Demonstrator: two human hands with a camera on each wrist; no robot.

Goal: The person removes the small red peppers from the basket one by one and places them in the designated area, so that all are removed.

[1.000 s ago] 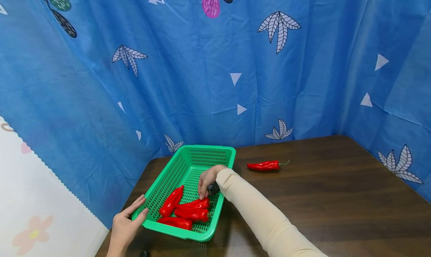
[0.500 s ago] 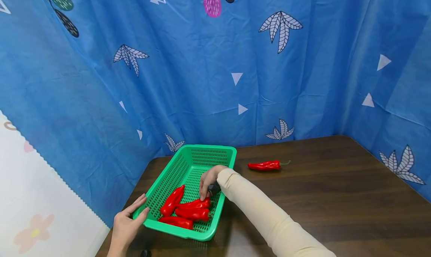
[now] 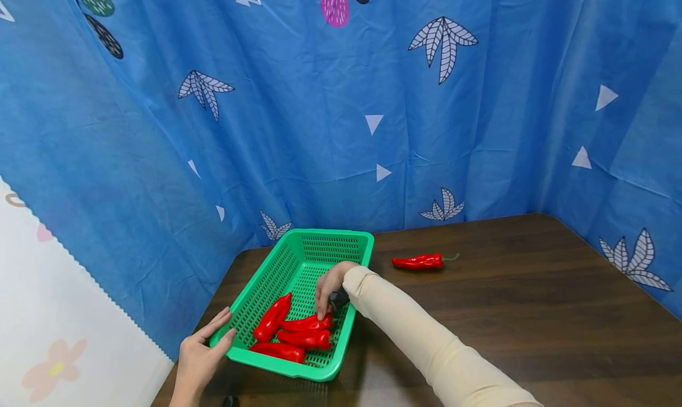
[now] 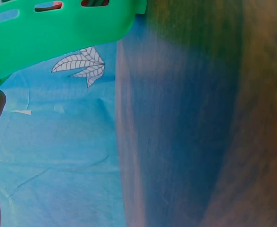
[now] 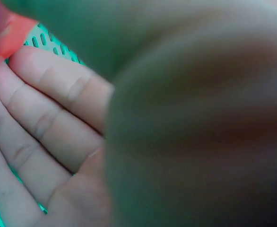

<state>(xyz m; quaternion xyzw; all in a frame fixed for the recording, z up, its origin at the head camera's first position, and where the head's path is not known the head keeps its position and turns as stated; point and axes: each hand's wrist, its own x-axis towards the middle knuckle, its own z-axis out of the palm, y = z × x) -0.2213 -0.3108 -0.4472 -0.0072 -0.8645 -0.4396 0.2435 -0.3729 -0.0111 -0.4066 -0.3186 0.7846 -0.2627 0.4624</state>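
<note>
A green slotted plastic basket point(image 3: 282, 368) stands tilted in view on the dark table. My left hand point(image 3: 198, 357) grips its near left corner, thumb on the front rim and fingers along the side. Inside the basket, my right hand point(image 3: 329, 284) reaches down and pinches the stem end of a red pepper point(image 3: 301, 324). The right wrist view shows its fingertips touching the red pepper point(image 5: 8, 33), with the blurred thumb across the picture. Beside this pepper lie another pepper point(image 3: 273, 318) at the left, one point(image 3: 306, 339) just in front, and one point(image 3: 278, 352) by the front wall.
On the table point(image 3: 511, 288) right of the basket lies a thin red pepper point(image 3: 418, 262) with a green stem. A blue patterned curtain point(image 3: 319, 128) hangs behind. A small black object point(image 3: 230, 401) shows at the near edge, and white flowered cloth point(image 3: 58, 312) at the left.
My right fingertips have shifted slightly lower onto the pepper near the basket's right wall. The left hand, the basket and the other peppers have stayed in place.
</note>
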